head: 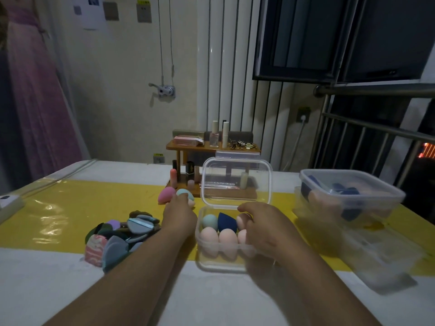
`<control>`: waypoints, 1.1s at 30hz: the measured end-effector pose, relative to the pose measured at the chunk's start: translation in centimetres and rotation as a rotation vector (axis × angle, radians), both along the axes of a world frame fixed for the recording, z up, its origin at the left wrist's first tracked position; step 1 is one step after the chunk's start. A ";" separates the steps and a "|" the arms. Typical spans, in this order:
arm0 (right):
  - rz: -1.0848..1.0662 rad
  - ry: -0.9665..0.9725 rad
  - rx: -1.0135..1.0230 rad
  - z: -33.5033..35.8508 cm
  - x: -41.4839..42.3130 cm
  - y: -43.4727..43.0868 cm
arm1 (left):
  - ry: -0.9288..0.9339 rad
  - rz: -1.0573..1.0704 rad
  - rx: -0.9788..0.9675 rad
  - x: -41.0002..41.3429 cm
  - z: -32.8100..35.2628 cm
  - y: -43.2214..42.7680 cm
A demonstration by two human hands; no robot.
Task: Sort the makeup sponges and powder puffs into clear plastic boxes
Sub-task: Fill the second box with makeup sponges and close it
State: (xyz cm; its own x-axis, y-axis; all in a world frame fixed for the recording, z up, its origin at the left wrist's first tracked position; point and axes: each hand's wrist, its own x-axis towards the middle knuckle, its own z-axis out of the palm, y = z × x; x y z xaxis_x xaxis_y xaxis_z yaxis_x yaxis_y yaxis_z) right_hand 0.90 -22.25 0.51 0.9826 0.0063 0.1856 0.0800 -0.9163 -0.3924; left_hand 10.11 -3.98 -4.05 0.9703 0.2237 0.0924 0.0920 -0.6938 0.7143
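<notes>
Head view: our left hand (180,214) curls on the teal sponge (186,192), frame centre; right hand (263,227) over the open box (204,258), grasp unclear. It seems light, squashy; we should pinch its middle.

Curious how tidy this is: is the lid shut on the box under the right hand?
No, the lid stands raised behind the box, leaving the sponges inside uncovered.

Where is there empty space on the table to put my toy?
The widest bare patch is the yellow mat between the power strip and the pile of powder puffs. The white cloth at the near left edge, below the puffs, is free too. It is crowded around the open box, loose sponges and wooden rack.
</notes>
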 end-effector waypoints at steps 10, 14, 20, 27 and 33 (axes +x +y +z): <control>0.000 0.005 0.036 0.0 0.1 -0.2 | -0.250 0.114 -0.054 -1.2 1.2 -0.2; -0.005 0.003 0.045 -0.1 0.0 -0.3 | -0.443 -0.008 -0.131 -3.8 3.1 -0.7; 0.052 -0.100 0.012 0.0 -0.7 0.0 | -0.342 -0.345 -0.120 -6.8 2.7 -1.3; 0.150 -0.111 0.370 0.1 -1.1 -0.2 | -0.334 -0.410 -0.214 -6.9 2.4 -1.5; 0.015 -0.239 0.665 0.5 -1.1 -0.5 | -0.372 -0.352 -0.085 -6.9 1.4 -1.1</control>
